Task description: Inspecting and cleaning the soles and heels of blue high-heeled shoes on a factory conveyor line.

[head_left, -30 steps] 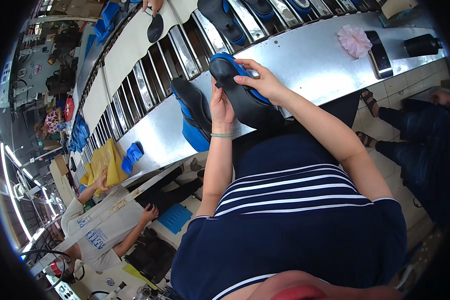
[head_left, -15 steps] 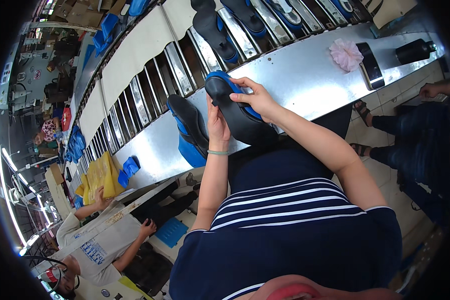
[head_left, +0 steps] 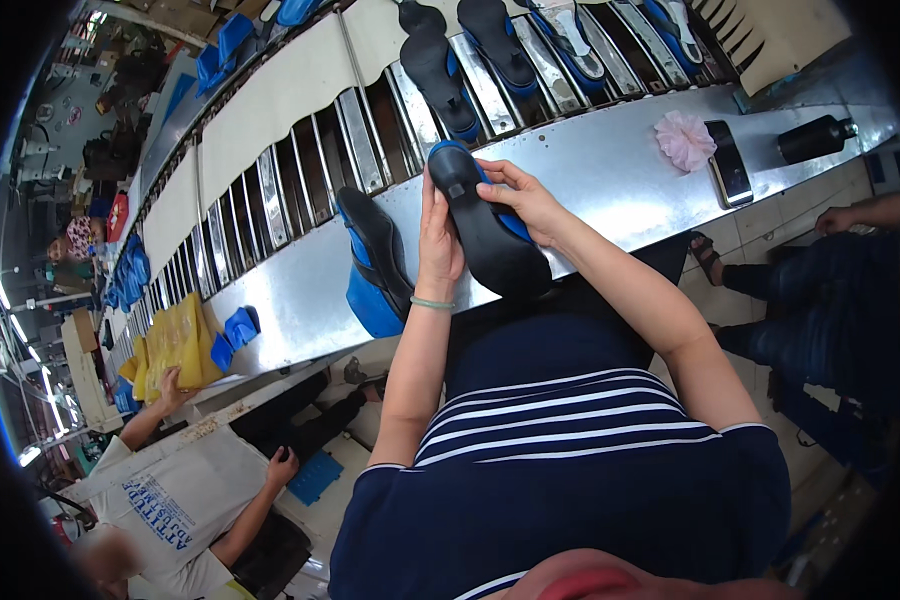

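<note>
I hold a black sandal (head_left: 495,250) on a blue last with its dark sole facing up, over the near edge of the metal bench. My left hand (head_left: 438,240) lies along its left side, fingers pressed to the edge. My right hand (head_left: 528,203) grips the right side, the thumb at the sole's edge and the other fingers curled near the blue part. Left of my left hand, a second black sandal (head_left: 378,235) on a blue last (head_left: 372,308) lies on the bench, apart from my hand.
Beyond the metal bench (head_left: 610,160) runs a roller conveyor (head_left: 285,190) carrying several sandals (head_left: 435,85). A pink scrunchie (head_left: 685,142), a phone (head_left: 732,170) and a black bottle (head_left: 812,140) sit at right. A co-worker (head_left: 185,505) touches a yellow plastic bag (head_left: 178,345) at left; another person (head_left: 800,290) stands right.
The held sandal has turned in my hands, so more of its sole faces up. My right thumb has moved toward the sole's edge. The whole view has shifted slightly.
</note>
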